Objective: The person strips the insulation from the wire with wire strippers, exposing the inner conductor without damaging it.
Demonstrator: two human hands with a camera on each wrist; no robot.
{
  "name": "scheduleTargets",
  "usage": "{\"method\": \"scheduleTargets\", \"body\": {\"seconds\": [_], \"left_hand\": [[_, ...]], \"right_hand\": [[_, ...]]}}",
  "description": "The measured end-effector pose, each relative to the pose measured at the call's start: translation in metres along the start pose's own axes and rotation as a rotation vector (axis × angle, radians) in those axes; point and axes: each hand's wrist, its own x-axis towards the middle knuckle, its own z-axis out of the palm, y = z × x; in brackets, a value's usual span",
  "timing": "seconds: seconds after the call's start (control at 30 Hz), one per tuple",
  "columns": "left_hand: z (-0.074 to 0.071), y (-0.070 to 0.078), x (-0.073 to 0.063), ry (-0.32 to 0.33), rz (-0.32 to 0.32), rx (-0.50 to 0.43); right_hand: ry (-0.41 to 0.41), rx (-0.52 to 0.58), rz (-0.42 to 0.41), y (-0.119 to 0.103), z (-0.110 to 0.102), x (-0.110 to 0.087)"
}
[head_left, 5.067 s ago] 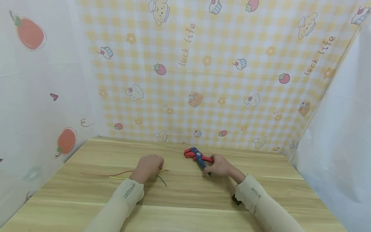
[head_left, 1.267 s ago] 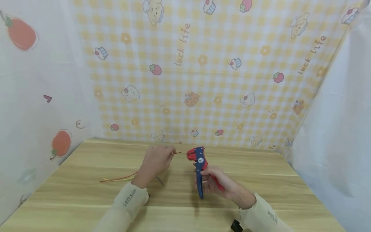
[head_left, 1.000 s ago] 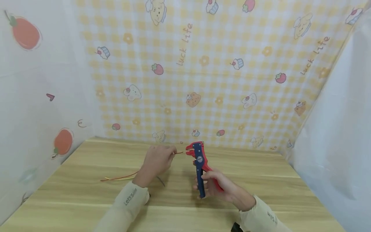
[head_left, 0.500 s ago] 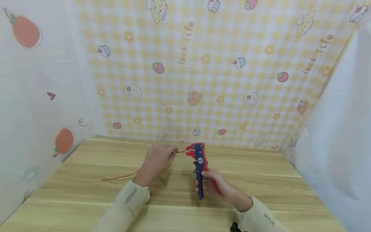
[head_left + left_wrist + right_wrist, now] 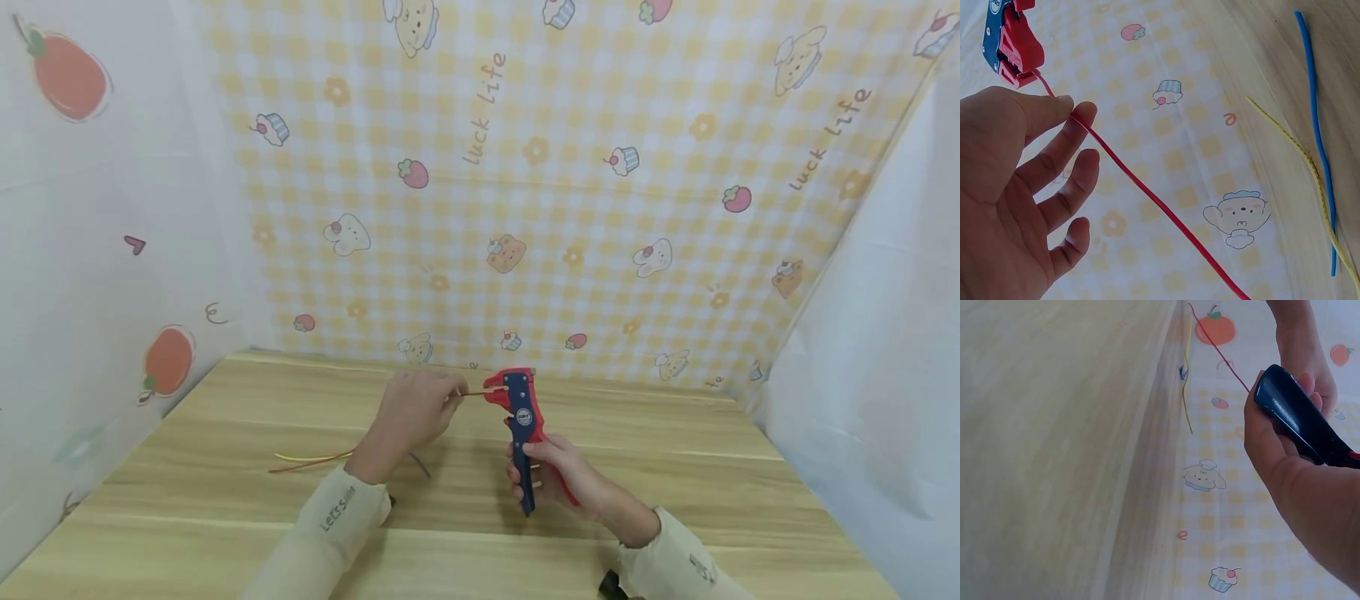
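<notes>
From my distant seat I watch the left hand (image 5: 416, 408) in the head view, at 7 o'clock from the centre. Its grip is pinching the red wire (image 5: 1154, 197) between thumb and forefinger, and the left wrist view shows the other three fingers loosely bent and spread apart. A short piece of this wire goes toward 3 o'clock and meets the mouth of the wire stripper (image 5: 519, 417); how deep it sits there, I cannot tell.

The stripper stands nearly upright in the air, its red and blue head toward 12 o'clock, its mouth facing 9 o'clock and its handles pointing down, between 5 and 6 o'clock. The right hand (image 5: 566, 475) is at about 5 o'clock from the head of the tool. This grip is wrapped around the handles, with the thumb on the blue one; I see a gap between the two handles.

The yellow wire (image 5: 1294, 140) and the blue wire (image 5: 1316, 112) lie on the wooden counter (image 5: 480, 558), and in the left wrist view they cross near 4 o'clock. A black object (image 5: 611, 586), cut by the lower edge of the head view, is beside the right sleeve (image 5: 675, 554). Behind the counter hangs the checked yellow cloth (image 5: 555, 208).
</notes>
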Motion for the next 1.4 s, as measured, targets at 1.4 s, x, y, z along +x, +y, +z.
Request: {"method": "scheduleTargets", "body": {"seconds": [1.4], "left_hand": [[-0.0049, 0.0048, 0.0029, -0.025, -0.001, -0.026]], "right_hand": [[0.05, -0.055, -0.01, 0.0012, 0.0018, 0.0004]]}}
